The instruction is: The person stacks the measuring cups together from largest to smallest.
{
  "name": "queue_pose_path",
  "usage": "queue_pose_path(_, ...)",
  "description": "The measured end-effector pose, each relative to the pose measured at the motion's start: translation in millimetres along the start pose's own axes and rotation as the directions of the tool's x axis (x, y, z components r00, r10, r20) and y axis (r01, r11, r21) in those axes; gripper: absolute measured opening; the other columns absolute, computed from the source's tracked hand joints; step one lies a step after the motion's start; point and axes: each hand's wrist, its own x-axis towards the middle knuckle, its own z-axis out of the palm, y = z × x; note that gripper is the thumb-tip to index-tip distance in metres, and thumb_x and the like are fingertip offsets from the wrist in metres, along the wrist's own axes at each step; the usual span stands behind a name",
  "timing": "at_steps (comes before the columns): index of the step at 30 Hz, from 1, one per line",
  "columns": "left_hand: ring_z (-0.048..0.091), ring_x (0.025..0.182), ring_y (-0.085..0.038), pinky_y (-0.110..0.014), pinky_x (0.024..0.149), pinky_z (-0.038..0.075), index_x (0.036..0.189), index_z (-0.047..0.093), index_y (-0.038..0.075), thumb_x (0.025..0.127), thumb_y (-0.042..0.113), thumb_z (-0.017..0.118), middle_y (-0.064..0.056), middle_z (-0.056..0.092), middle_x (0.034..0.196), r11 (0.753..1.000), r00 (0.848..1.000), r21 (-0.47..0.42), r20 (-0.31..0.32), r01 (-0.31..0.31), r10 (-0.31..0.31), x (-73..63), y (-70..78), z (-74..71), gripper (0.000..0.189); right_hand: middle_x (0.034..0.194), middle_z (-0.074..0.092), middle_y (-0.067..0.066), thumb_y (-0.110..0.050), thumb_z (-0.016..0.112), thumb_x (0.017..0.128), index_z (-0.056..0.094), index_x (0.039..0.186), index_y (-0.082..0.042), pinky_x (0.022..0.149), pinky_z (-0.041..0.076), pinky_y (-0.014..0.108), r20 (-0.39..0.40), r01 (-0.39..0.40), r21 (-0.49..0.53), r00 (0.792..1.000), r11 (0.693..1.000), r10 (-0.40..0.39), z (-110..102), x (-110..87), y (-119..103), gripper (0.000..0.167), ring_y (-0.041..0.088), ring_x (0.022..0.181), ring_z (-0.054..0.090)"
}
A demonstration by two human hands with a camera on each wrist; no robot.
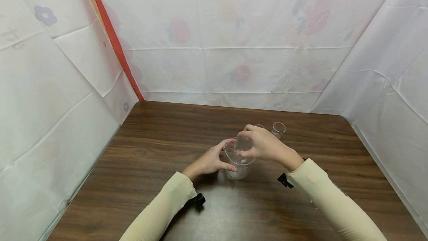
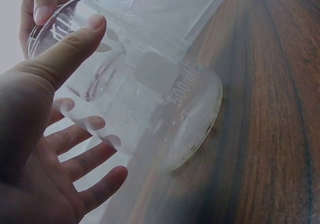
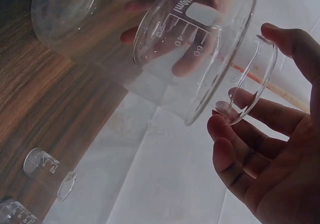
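My left hand (image 1: 210,161) grips a large clear glass beaker (image 1: 238,174), marked 500ml in the left wrist view. The thumb lies along the near side, near the rim, and the fingers spread behind the glass. The large beaker's base (image 2: 200,129) is at the brown tabletop. Above it, my right hand (image 1: 265,145) pinches a smaller glass beaker (image 3: 175,44) by its rim between thumb and fingers. That smaller beaker carries white 100ml graduations. Its lower part is inside the large beaker's mouth, while its rim stays outside.
Behind the right hand stand two small glass beakers; one small beaker (image 1: 278,130) shows fully, the other beaker (image 1: 259,125) is mostly covered by the hand. White patterned sheets (image 1: 220,40) hang around the back and sides of the wooden table (image 1: 160,129).
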Motion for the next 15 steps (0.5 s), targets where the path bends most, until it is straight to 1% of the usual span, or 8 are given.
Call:
queue_pose_path(8, 0.048, 0.133, -0.021, -0.042, 0.102, 0.047, 0.151, 0.032, 0.019, 0.077, 0.03, 0.083, 0.001, 0.04, 0.153, 1.0, 1.0, -0.009, -0.005, 0.006, -0.006, -0.6, 1.0, 0.0, 0.09, 0.099, 0.064, 0.006, -0.038, 0.083, 0.073, 0.07, 0.109, -0.007, 0.065, 0.05, 0.027, 0.051, -0.022, -0.011, 0.998, 1.0, 0.023, 3.9, 1.9, -2.3, 0.049, 0.01, 0.072, 0.055)
queue_pose_path(12, 0.047, 0.133, -0.02, -0.041, 0.103, 0.047, 0.152, 0.03, 0.018, 0.077, 0.031, 0.083, 0.001, 0.039, 0.154, 1.0, 1.0, -0.003, 0.003, 0.012, -0.012, -0.7, 1.4, -0.1, 0.092, 0.099, 0.064, 0.006, -0.038, 0.083, 0.073, 0.07, 0.109, -0.006, 0.066, 0.051, 0.028, 0.067, -0.023, -0.022, 0.997, 0.999, 0.024, 6.2, 2.5, -3.4, 0.05, 0.01, 0.072, 0.056)
queue_pose_path(15, 0.047, 0.134, -0.02, -0.041, 0.102, 0.047, 0.152, 0.029, 0.018, 0.077, 0.031, 0.083, 0.0, 0.04, 0.154, 1.0, 1.0, -0.001, 0.003, 0.014, -0.014, -1.1, 1.9, -0.3, 0.093, 0.099, 0.064, 0.007, -0.038, 0.083, 0.073, 0.07, 0.111, -0.005, 0.069, 0.052, 0.03, 0.07, -0.016, -0.041, 0.997, 0.999, 0.019, 7.9, 3.0, -4.6, 0.051, 0.012, 0.075, 0.058)
